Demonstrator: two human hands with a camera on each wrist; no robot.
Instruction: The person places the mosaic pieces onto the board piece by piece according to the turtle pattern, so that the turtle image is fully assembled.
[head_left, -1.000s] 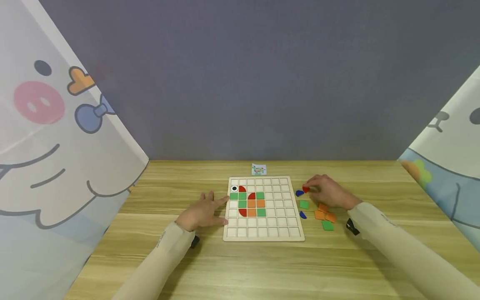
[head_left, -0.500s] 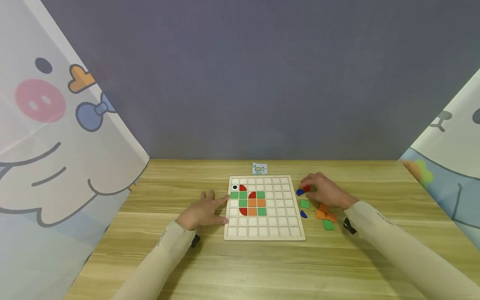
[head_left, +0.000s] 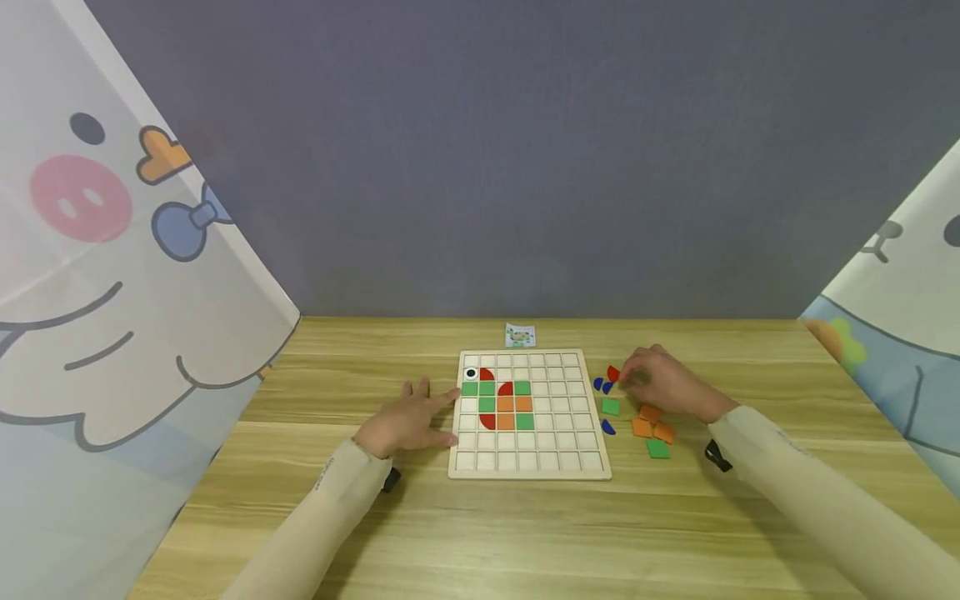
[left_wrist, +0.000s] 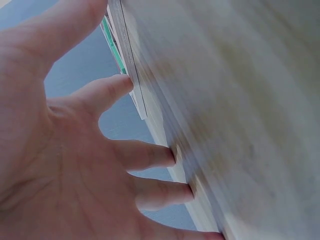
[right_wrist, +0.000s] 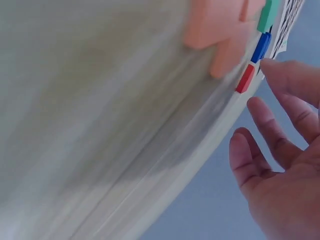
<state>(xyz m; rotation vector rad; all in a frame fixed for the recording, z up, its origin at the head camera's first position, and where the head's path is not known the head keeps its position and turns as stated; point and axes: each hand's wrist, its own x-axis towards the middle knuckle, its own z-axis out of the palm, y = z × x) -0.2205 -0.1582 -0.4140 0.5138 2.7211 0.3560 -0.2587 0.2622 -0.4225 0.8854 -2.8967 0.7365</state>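
My left hand (head_left: pixel 405 423) lies with fingers spread at the left edge of a white grid board (head_left: pixel 555 467). In the left wrist view its fingertips touch the wood and the board's edge. Red, green and orange tiles and a round eye piece (head_left: pixel 471 373) sit in the board's cells. To the right of the board, my right hand (head_left: pixel 663 383) hovers with loosely bent fingers beside a red quarter-round tile (head_left: pixel 613 373). Nothing shows between its fingers in the right wrist view. Two blue tiles (head_left: pixel 597 383) lie just left of the red one.
A green square (head_left: pixel 611 407) and another blue tile (head_left: pixel 608 427) lie along the board's right side. Several orange tiles (head_left: pixel 642 427) are heaped nearby, with a green square (head_left: pixel 657 449) in front. A small picture card (head_left: pixel 520 336) lies behind the board.
My right hand has let go of the red tile and drawn back to the right. A second blue tile now shows beside the first. The left hand stays put.
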